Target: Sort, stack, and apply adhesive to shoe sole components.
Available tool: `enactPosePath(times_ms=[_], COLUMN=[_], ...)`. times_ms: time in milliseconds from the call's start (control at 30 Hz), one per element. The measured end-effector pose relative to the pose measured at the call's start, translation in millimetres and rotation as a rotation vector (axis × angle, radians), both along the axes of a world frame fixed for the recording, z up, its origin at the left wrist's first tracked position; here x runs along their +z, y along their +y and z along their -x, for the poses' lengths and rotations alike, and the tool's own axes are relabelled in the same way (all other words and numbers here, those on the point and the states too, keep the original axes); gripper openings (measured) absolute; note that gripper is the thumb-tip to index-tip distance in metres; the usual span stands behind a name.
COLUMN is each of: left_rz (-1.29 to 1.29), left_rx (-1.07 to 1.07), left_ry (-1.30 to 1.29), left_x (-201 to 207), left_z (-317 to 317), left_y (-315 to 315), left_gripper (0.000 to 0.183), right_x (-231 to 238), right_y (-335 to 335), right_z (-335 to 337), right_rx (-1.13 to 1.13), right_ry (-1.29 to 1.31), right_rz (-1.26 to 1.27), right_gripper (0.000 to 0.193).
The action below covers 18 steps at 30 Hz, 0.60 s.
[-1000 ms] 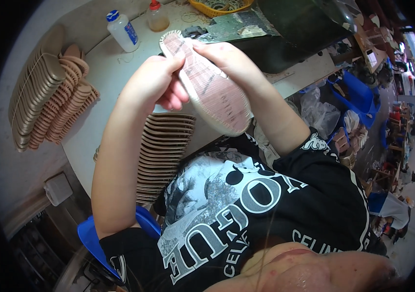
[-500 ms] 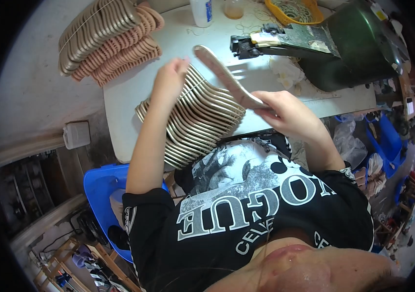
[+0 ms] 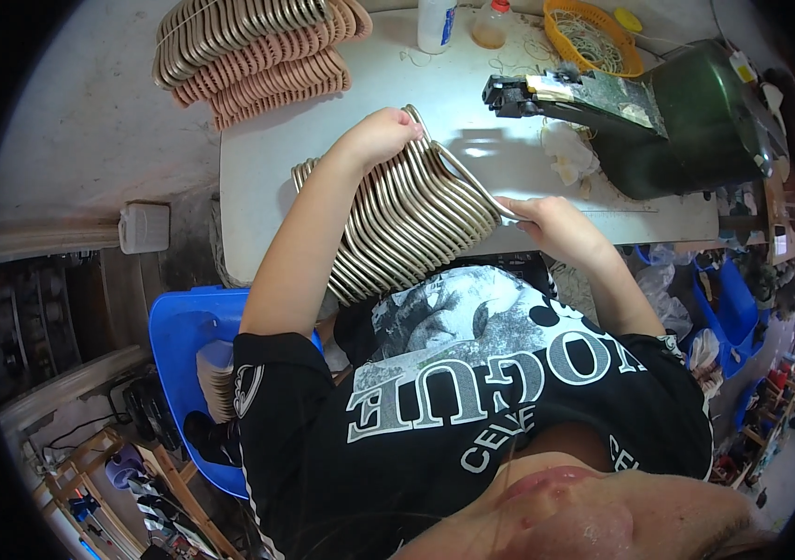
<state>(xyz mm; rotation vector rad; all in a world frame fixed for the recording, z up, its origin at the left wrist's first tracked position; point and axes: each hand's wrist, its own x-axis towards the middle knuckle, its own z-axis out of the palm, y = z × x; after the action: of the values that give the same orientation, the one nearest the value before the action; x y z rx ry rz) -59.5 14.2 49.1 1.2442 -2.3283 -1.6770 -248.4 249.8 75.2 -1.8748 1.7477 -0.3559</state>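
A row of shoe soles with shiny gold-coloured edges (image 3: 407, 224) stands packed on edge at the table's near side, close against my body. My left hand (image 3: 381, 138) is closed at the far end of this row, its fingertips pinching around the tips of the end soles. At the row's right end is a single sole (image 3: 465, 174), its heel end pinched in my right hand (image 3: 558, 227). That sole leans along the others, with a narrow gap between. My left hand hides part of the row's far side.
More bundled soles (image 3: 258, 56) lie at the back left of the white table (image 3: 267, 187). A dark green machine (image 3: 687, 121) with a projecting arm stands right. Behind are a white bottle (image 3: 436, 26), a red-capped bottle (image 3: 492, 24) and a yellow basket (image 3: 593, 37). A blue bin (image 3: 178, 345) sits lower left.
My right hand has brought the single sole down from above to the row's right end. My left hand has moved right onto the tips of the end soles. The view has shifted slightly.
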Motion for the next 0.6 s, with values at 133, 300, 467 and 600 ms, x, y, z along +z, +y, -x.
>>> enactPosePath(times_ms=[133, 300, 467, 600], left_rz=[0.217, 0.378, 0.652, 0.82], left_rx=[-0.131, -0.215, -0.314, -0.254], left_ry=[-0.162, 0.016, -0.039, 0.044], left_x=[11, 3, 27, 19], left_z=[21, 30, 21, 17], left_y=[-2, -3, 37, 68], left_gripper=[0.03, 0.031, 0.03, 0.027], right_x=[-6, 2, 0, -1], right_y=[6, 1, -7, -20], right_z=[-3, -12, -29, -26], right_rx=[0.003, 0.009, -0.097, -0.092], right_ry=[0.135, 0.203, 0.146, 0.05], right_rz=[0.064, 0.108, 0.032, 0.086], right_gripper=[0.053, 0.047, 0.019, 0.013])
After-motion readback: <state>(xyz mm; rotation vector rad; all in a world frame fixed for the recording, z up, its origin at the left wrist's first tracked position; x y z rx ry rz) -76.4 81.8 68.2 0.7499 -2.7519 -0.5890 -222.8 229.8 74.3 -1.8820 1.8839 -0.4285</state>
